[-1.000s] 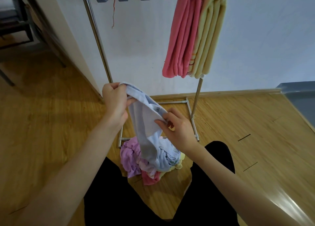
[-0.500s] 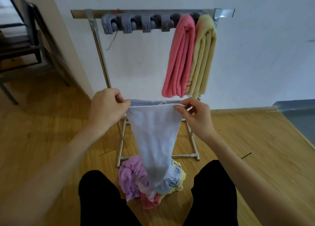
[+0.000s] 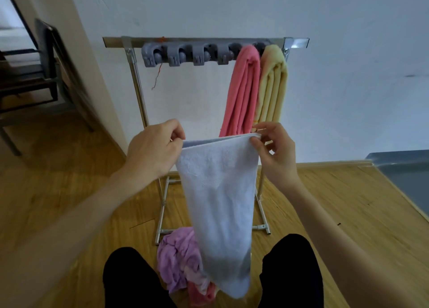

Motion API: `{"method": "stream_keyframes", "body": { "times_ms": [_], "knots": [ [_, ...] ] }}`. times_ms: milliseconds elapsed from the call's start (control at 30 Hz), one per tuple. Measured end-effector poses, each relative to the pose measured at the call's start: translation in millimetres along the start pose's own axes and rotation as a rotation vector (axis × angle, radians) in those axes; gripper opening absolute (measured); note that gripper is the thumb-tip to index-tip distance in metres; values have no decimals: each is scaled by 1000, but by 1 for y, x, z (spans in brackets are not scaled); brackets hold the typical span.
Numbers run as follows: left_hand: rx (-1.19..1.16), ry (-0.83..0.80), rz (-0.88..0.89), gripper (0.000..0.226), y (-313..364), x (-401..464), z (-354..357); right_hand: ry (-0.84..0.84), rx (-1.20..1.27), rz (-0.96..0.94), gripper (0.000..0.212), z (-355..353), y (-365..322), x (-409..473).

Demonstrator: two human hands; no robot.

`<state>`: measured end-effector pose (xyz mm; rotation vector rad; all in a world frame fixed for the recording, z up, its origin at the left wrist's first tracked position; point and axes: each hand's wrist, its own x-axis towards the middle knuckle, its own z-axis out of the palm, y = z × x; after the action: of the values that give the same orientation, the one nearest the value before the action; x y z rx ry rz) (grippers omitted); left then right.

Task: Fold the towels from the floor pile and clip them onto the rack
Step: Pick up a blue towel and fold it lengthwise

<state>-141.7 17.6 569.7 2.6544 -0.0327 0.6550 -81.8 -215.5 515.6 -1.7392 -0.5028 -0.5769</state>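
Note:
A pale blue towel (image 3: 220, 205) hangs doubled over in front of me, its top edge stretched level between my hands. My left hand (image 3: 153, 148) pinches its left top corner and my right hand (image 3: 275, 149) pinches the right one. Its lower end dangles just above the floor pile (image 3: 178, 259) of purple and pink towels between my knees. Behind stands the metal rack (image 3: 137, 84) with a row of grey clips (image 3: 188, 55). A folded pink towel (image 3: 242, 91) and a folded yellow towel (image 3: 272, 87) hang from the rack's right end.
A white wall rises right behind the rack. Dark chairs (image 3: 34, 75) stand at the far left past the wall corner. A grey mat (image 3: 408, 180) lies on the wooden floor at the right. My black-trousered knees (image 3: 290, 270) flank the pile.
I have lifted the blue towel out of the pile and spread its top edge wide between both hands. The view has tilted up, so the whole rack top now shows.

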Motion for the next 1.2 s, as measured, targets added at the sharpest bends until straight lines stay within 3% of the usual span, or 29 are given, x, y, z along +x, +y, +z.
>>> {"method": "stream_keyframes", "body": {
  "times_ms": [233, 367, 500, 600, 733, 900, 1000, 1100, 1200],
  "knots": [
    [-415, -520, 99, 39, 1, -18, -2, -42, -13, 90, 19, 13, 8, -7],
    [-249, -758, 266, 41, 4, -24, -6, -99, -21, 88, 19, 25, 12, -9],
    [-171, -829, 325, 31, 4, -22, -7, -163, -32, 83, 20, 34, 14, -9],
    [-135, -888, 393, 39, -1, -23, -4, -191, -29, 67, 21, 39, 15, -11],
    [-150, -846, 569, 47, -4, -29, 9, -216, -30, 48, 20, 43, 15, -17],
    [154, -387, 939, 17, 0, -34, 20, -190, -28, 80, 15, 39, 23, -17],
    [197, -346, 1062, 17, 5, -33, 23, -198, -47, 85, 14, 33, 26, -15],
    [175, -374, 1081, 20, 8, -27, 29, -163, -57, 98, 9, 28, 23, -15],
    [197, -306, 868, 18, 4, -20, 37, -150, -4, 140, 7, 23, 16, -15]
  ]
}}
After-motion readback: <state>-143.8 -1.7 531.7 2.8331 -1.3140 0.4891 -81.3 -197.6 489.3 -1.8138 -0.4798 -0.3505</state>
